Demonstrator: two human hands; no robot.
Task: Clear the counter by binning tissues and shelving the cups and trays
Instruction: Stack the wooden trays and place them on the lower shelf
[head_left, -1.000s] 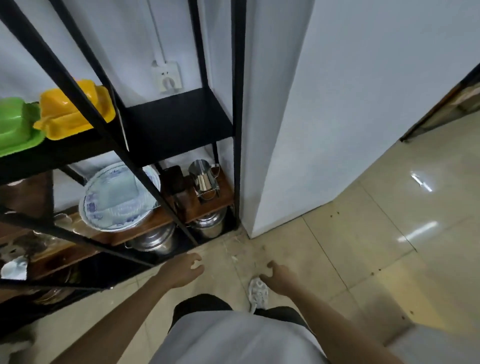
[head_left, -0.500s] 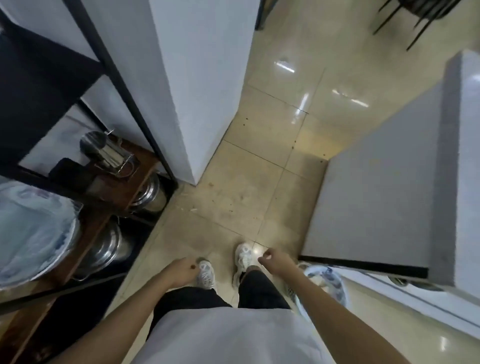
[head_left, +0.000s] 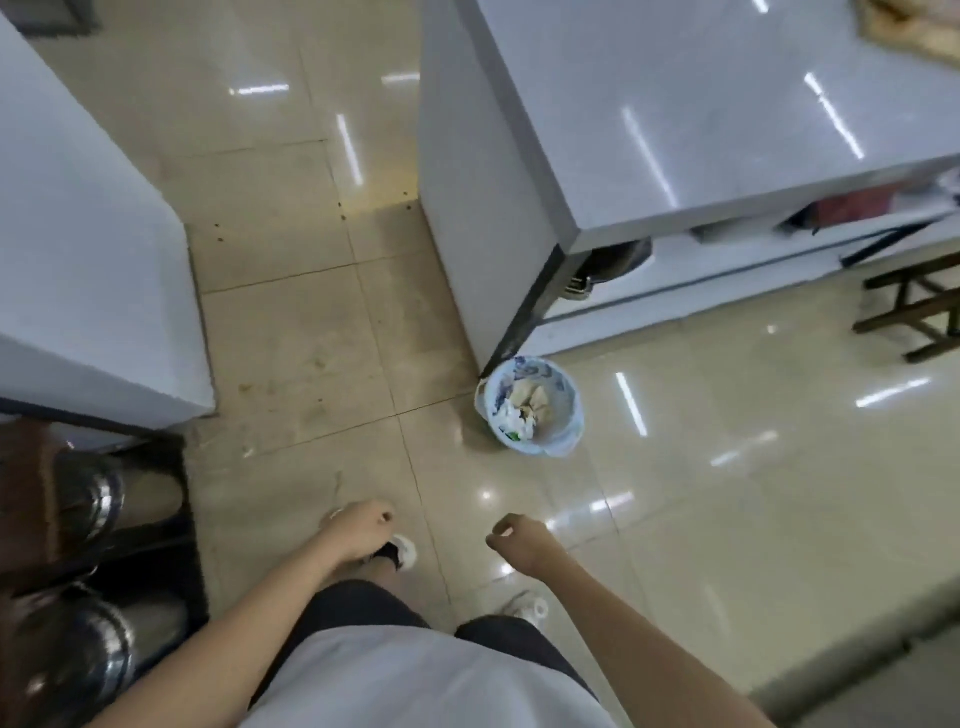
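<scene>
A: The right hand (head_left: 522, 540) hung low over the floor tiles, fingers curled loosely in, nothing in it. The left hand (head_left: 358, 527) was the same: half-closed and empty.

B: And the counter (head_left: 727, 130)?

A: Ahead and to the right of both hands, well apart from them. The right hand was the nearer one. Its pale top ran as a long slab away toward the upper right, with the near corner pointing back toward the person.

B: Anything left on it?

A: The visible stretch looked bare, except for something brownish at the far upper-right edge, too cut off to name. No cups or trays showed.

B: The bin (head_left: 530, 410)?

A: On the floor, just beside the counter's near corner, upright, mouth facing up, tissues (head_left: 517, 418) and scraps already inside. It sat forward of the right hand, slightly to its right.

B: So the next move?

A: I'd judge a walk forward and right to the counter, leading with the right hand.
</scene>
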